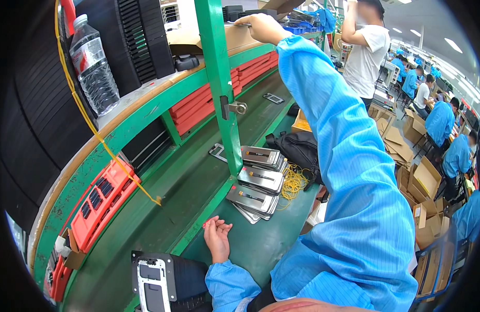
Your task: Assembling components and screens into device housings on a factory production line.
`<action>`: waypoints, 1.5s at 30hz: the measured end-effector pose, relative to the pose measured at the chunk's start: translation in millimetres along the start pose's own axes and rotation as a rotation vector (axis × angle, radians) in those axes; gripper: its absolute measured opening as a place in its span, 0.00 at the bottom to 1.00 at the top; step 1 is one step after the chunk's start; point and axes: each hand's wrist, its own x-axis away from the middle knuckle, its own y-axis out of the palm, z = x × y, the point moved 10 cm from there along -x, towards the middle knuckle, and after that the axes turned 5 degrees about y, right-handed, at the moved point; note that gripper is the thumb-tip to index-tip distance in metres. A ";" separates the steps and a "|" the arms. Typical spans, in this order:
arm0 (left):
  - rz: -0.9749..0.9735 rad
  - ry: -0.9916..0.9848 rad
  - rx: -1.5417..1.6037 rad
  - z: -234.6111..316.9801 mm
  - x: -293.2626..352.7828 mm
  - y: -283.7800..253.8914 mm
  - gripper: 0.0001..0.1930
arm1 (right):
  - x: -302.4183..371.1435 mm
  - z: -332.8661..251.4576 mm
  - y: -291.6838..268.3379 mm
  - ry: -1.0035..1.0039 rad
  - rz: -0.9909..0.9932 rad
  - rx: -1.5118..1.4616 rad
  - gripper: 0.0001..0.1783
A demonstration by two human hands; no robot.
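My right arm stretches up to the shelf, where my right hand (266,28) is closed at a thin, dark edge beside an open cardboard box (240,39); what it pinches is too small to name. Low down, my left hand (218,236) rests by the green bench edge, fingers curled. A tiny red bit shows at its fingertips, too small to make out. Just right of this hand lie several stacks of silver-backed phone screen panels (253,197) with black flex strips, on the green bench top (250,239). A black stand with a white phone frame (152,283) stands below left.
A green post (219,83) rises between my arms. Beyond it runs a green conveyor (162,223) carrying phone frames (273,98). Yellow cords (292,182) and a black bag (297,148) lie right of the stacks. A water bottle (94,67) stands on the shelf. People work at right.
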 end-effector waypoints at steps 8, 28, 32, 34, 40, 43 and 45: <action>-0.002 0.005 0.001 -1.0 -0.5 -2.2 0.15 | -3.0 4.1 3.9 0.002 0.001 -0.010 0.28; 0.003 -0.018 -0.029 -3.1 -1.3 2.4 0.15 | 203.7 -87.5 -135.9 0.090 0.439 -0.149 0.23; -0.023 0.003 -0.087 -0.2 4.2 3.0 0.17 | 321.1 -148.4 -129.5 0.105 0.271 -0.313 0.25; -0.092 0.034 -0.149 1.2 7.9 8.9 0.21 | 373.3 -176.1 -95.5 0.164 0.073 -0.504 0.28; -0.260 0.043 -0.099 -7.4 49.0 76.1 0.30 | 444.6 -280.5 -37.3 0.187 -0.185 -0.819 0.32; -0.423 -0.090 -0.032 -48.2 51.1 47.5 0.33 | 444.1 -322.4 -30.4 0.029 -0.305 -0.968 0.31; -0.387 -0.015 -0.150 -38.6 43.1 19.6 0.34 | 438.3 -340.3 -25.3 -0.078 -0.444 -1.165 0.26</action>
